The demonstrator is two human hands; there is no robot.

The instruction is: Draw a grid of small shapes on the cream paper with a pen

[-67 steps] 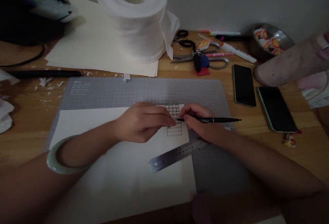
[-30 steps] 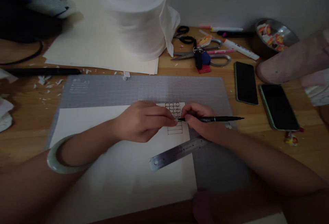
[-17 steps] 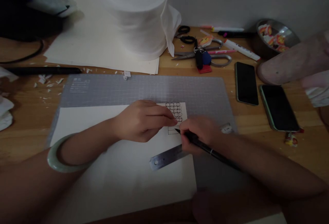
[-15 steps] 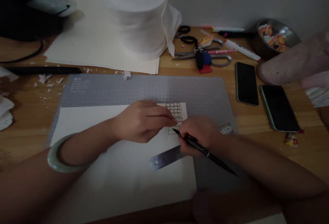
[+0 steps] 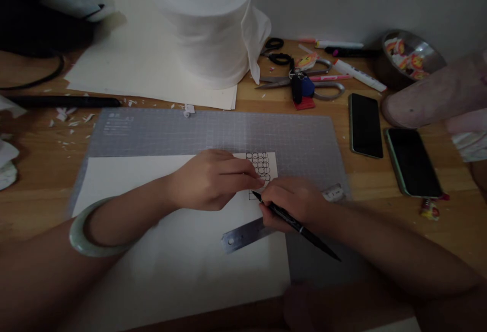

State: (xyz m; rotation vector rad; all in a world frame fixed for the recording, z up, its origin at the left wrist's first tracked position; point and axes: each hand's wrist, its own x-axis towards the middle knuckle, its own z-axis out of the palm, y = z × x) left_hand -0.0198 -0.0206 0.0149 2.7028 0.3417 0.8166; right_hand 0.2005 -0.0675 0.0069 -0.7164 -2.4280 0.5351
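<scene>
The R hand (image 5: pixel 291 200) has its fingers shut tight on a black pen (image 5: pixel 294 221), near the tip. The L hand (image 5: pixel 213 179) has its fingers bent & close tog., w/ the tips down by the drawing (image 5: pixel 257 166); can't tell if anything's under them.

The pen is long & thin w/ a pale ring around it. It leans, back end to the lower R, tip over the low part of the drawing. Can't tell if the tip touches. The drawing is rows of tiny black loops w/ a box line below, near the top R corner of the white paper (image 5: pixel 171 271). A metal ruler (image 5: pixel 243 234) goes under the R hand, part on the paper, part on the gray mat (image 5: pixel 171 131).

Back R, a metal bowl (image 5: pixel 434 59) has orange & white wrapped bits (image 5: pixel 416 61) in it.
</scene>
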